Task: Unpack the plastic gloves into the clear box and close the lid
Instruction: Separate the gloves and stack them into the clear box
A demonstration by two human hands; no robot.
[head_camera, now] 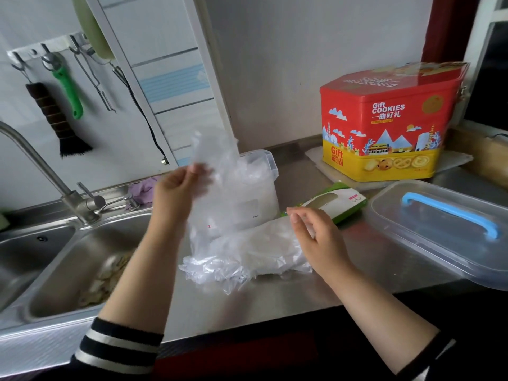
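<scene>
My left hand (178, 185) pinches a thin clear plastic glove (217, 160) and holds it up in front of the clear box (261, 188), which stands open at the back of the counter with plastic inside. My right hand (316, 235) pinches the end of a pile of plastic gloves (247, 257) lying on the steel counter. The clear lid (439, 229) with its blue handle (450, 213) lies flat to the right, apart from the box. A green and white glove package (335, 200) lies between box and lid.
A double steel sink (55, 257) with a tap (41, 171) is at the left. A red and yellow cookie tin (384, 127) stands at the back right. A brush (55, 119) and tools hang on the wall. The counter's front edge (247, 328) is near me.
</scene>
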